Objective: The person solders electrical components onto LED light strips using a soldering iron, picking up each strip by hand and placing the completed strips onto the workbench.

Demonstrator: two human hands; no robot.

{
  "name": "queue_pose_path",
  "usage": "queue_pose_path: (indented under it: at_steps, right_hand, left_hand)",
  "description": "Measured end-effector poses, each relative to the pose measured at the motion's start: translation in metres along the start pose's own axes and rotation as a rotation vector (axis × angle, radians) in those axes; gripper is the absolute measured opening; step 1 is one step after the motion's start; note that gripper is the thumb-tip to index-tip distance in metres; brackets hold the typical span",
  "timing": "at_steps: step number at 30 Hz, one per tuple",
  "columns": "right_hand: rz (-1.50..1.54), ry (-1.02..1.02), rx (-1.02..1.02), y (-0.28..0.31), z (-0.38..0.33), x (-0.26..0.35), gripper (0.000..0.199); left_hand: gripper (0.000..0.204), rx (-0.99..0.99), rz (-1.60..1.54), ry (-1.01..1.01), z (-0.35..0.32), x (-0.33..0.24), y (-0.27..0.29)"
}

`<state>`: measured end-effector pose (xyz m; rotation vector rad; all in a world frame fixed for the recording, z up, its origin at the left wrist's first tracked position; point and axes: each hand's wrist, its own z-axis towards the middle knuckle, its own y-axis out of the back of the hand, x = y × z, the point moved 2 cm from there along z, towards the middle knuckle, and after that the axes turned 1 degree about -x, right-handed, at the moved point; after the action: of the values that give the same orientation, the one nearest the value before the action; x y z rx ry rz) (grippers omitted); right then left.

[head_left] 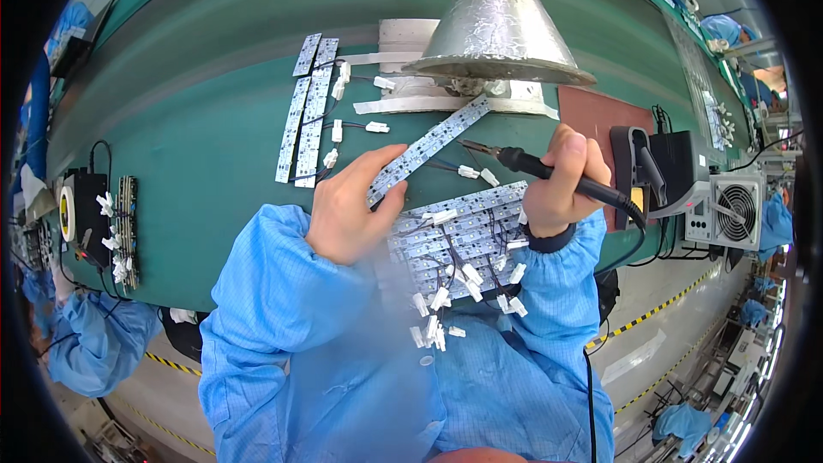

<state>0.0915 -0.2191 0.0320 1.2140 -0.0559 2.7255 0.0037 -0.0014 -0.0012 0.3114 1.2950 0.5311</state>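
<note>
My left hand [358, 204] grips one end of a narrow white LED circuit strip [431, 145], which slants up and to the right. A soldering iron [523, 163] is in my right hand [564, 180], its tip pointing left, close to the strip's right side; whether they touch I cannot tell. Just below the strip, dark wires end in white connectors [468, 171]. Nearer my body lies a group of similar circuit strips [463, 231] with several wired white connectors. More strips [306, 120] lie side by side at the left, their connectors toward the middle.
A foil-covered cone hood [506, 17] hangs over the far side of the green table [206, 137]. At right stand a soldering iron holder [633, 163], a black box [677, 163] and a fan unit [735, 212]. Boards [127, 231] stack at left, near a co-worker's blue sleeve [94, 339].
</note>
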Motion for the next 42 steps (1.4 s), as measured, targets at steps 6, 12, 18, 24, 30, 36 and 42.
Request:
queue_pose_path:
  at_steps: [6,12,18,24,30,36,42]
  right_hand:
    - [-0.021,-0.001,-0.029,-0.0049,0.0011,0.0000,0.039]
    - [-0.014,0.003,-0.007,-0.0057,0.0007,0.0005,0.038]
    - [-0.013,0.015,-0.014,-0.0049,0.0009,-0.0005,0.038]
    - [-0.031,0.014,-0.007,-0.0054,0.0014,0.0013,0.039]
    - [-0.067,-0.016,0.020,-0.0052,0.0015,0.0038,0.039]
    - [-0.088,-0.038,0.010,-0.0058,0.0020,0.0032,0.039]
    - [-0.104,-0.027,0.008,-0.0055,0.0020,0.0011,0.040]
  left_hand:
    - [0.037,0.014,0.004,0.015,0.0016,-0.0017,0.0028]
    - [0.038,0.022,0.028,0.012,0.0003,-0.0013,0.0022]
    - [0.038,0.028,0.025,0.007,0.0006,-0.0017,0.0004]
    - [0.038,0.037,0.030,0.007,0.0002,-0.0041,0.0013]
    - [0.038,0.039,0.024,0.015,-0.0013,-0.0027,0.0008]
    - [0.038,0.061,0.014,0.033,-0.0001,-0.0029,0.0000]
    - [0.038,0.063,0.022,0.031,0.0006,-0.0033,0.0001]
